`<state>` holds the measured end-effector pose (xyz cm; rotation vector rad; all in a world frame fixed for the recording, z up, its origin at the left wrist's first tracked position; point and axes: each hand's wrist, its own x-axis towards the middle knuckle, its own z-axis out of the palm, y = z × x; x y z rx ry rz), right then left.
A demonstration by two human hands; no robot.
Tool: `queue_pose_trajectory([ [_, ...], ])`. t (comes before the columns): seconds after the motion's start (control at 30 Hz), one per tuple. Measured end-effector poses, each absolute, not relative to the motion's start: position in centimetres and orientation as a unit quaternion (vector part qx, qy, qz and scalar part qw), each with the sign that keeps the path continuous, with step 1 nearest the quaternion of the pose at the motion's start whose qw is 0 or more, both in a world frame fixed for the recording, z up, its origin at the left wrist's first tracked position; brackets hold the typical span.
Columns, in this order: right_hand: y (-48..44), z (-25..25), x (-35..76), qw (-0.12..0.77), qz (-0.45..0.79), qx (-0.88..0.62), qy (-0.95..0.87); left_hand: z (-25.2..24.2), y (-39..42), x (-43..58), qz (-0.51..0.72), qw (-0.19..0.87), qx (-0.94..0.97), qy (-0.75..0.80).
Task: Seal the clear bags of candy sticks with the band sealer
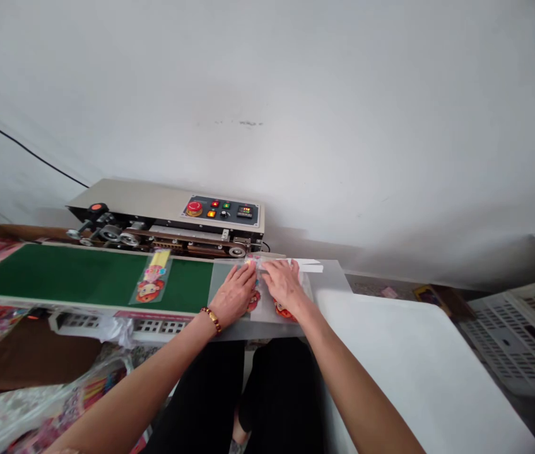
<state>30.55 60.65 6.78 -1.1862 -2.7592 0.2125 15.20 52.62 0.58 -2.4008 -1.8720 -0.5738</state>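
Note:
My left hand (234,293), with a beaded bracelet at the wrist, grips a clear plastic packet (253,301) at the right end of the green belt. Its fingers are closed together at the packet's upper part, and a red printed figure shows below them. Beside it, my right hand (284,287) has bent fingers pressed on a second clear packet (283,310), largely hidden under the palm. Another packet (151,282), with yellow sticks and a red-haired cartoon figure, lies on the green conveyor belt (82,277) to the left.
Behind the belt stands a band sealing machine (154,205) with lit buttons and a red stop knob (194,208). A white table (404,353) lies to the right, with a white plastic crate (508,340) beyond it. Bags of colourful packets (73,410) fill the lower left.

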Motion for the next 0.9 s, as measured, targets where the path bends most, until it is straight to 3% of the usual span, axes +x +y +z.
queue_pose_trajectory([
  [0.23, 63.4, 7.1, 26.5, 0.03, 0.06, -0.436, -0.897, -0.4, 52.4, 15.1, -0.186, 0.043, -0.772, -0.606],
  [0.67, 64.0, 8.2, 25.5, -0.016, 0.17, -0.479, -0.861, -0.1, 52.2, 15.2, -0.189, 0.051, -0.783, -0.591],
  [0.9, 62.2, 8.2, 32.7, 0.052, 0.074, -0.506, -0.858, -0.2, 52.3, 15.4, -0.182, 0.039, -0.777, -0.602],
])
